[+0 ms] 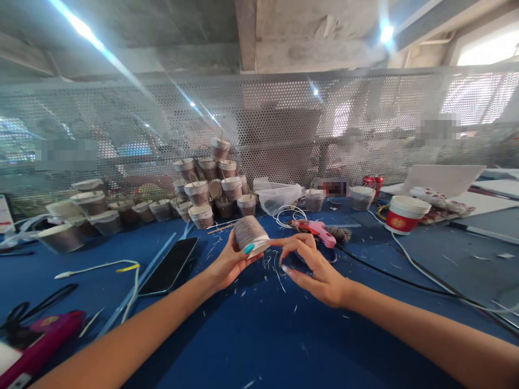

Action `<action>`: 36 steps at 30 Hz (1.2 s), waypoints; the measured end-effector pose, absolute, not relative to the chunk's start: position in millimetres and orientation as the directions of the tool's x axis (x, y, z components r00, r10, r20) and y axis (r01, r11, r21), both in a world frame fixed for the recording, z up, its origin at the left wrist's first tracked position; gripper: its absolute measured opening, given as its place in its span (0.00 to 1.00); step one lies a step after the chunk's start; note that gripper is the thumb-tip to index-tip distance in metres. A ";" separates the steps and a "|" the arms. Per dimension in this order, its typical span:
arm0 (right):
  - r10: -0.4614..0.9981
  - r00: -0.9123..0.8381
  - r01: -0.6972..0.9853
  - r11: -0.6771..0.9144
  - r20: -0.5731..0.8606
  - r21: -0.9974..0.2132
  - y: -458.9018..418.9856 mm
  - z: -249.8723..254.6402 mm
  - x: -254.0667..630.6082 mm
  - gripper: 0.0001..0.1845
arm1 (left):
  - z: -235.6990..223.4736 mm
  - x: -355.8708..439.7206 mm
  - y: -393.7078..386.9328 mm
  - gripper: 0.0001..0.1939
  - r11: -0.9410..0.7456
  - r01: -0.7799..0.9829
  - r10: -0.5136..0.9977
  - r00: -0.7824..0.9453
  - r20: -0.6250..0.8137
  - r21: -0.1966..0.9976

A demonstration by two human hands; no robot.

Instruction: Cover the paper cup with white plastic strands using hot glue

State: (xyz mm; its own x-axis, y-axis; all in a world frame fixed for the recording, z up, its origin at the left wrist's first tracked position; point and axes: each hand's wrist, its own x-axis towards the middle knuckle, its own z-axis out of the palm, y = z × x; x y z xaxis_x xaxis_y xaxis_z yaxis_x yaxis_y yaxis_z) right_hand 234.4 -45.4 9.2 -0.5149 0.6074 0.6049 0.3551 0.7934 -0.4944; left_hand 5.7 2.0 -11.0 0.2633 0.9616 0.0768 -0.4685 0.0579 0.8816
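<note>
A small paper cup wrapped in grey-brown yarn (250,233) lies tilted in my left hand (229,265), its white rim facing down and to the right. The thumb and fingers of that hand close around its side. My right hand (318,270) reaches in from the right with its index finger stretched to the cup's white rim, seemingly touching it. The thumb of this hand is apart from the bent fingers, and no object shows between them. Beyond it lies a pink and orange glue gun (318,229), close to a dark grey ball of yarn (340,234).
Several wrapped cups (198,193) stand stacked at the back, with more at the left. A black phone (170,267) lies left of my hands. White paper cups (406,213), a red can (378,183) and cables are at the right. Scraps dot the blue tabletop (259,335).
</note>
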 end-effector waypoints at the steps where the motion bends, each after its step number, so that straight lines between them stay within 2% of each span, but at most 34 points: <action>1: 0.614 -0.538 0.352 0.786 0.577 -0.508 -45.6 9.0 233.8 0.07 | -10.5 6.3 1.5 0.47 0.056 -0.461 0.963 0.258 0.074 0.886; 9: 0.655 -0.591 0.315 0.725 0.471 -0.613 -45.4 8.5 230.9 0.07 | -3.2 9.1 -5.7 0.43 0.060 -0.355 0.973 0.228 0.025 0.933; 15: 0.767 -0.460 0.185 0.576 0.448 -0.797 -39.4 3.7 232.7 0.06 | -6.8 6.0 -4.2 0.46 0.080 -0.393 0.961 0.273 0.033 0.916; 19: 0.804 -0.401 0.100 0.514 0.438 -0.852 -31.9 -2.0 235.3 0.05 | -6.5 8.1 -4.9 0.45 0.079 -0.402 0.961 0.273 0.037 0.912; 26: 0.766 -0.279 0.056 0.615 0.579 -0.786 -24.3 -8.9 237.3 0.05 | -7.2 7.3 -3.5 0.48 0.101 -0.407 0.962 0.274 0.016 0.908; 30: 0.696 -0.394 0.092 0.680 0.601 -0.727 -33.8 -4.2 235.5 0.08 | -8.0 4.9 -2.3 0.48 0.108 -0.396 0.956 0.292 0.013 0.912; 36: 0.627 -0.588 0.170 0.714 0.512 -0.680 -43.5 4.6 235.3 0.09 | -7.4 3.6 -4.5 0.44 0.103 -0.381 0.920 0.388 0.057 0.919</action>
